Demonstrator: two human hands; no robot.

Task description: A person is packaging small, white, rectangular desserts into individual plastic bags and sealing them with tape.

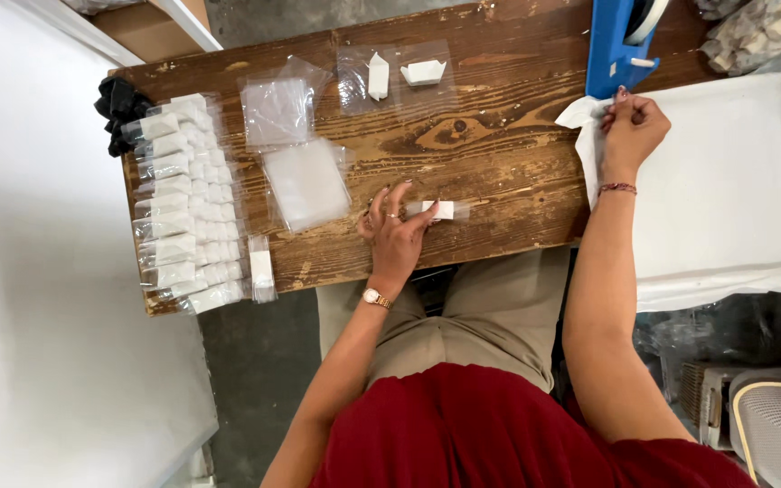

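My left hand (395, 232) rests on the wooden table (490, 158) near its front edge, its thumb and forefinger pinching a small white piece in a clear sleeve (440, 211). My right hand (630, 126) is raised at the table's right end, fingers pinched together at the base of a blue tape dispenser (616, 41), beside the corner of a white sheet (725, 181); whether tape is between the fingers is unclear. A stack of clear plastic bags (305, 183) lies left of my left hand.
Rows of packed white pieces in clear sleeves (183, 203) cover the table's left end, with one single packet (261, 268) beside them. Two folded white pieces (399, 74) lie on bags at the far edge. A black object (117, 108) sits at the far-left corner.
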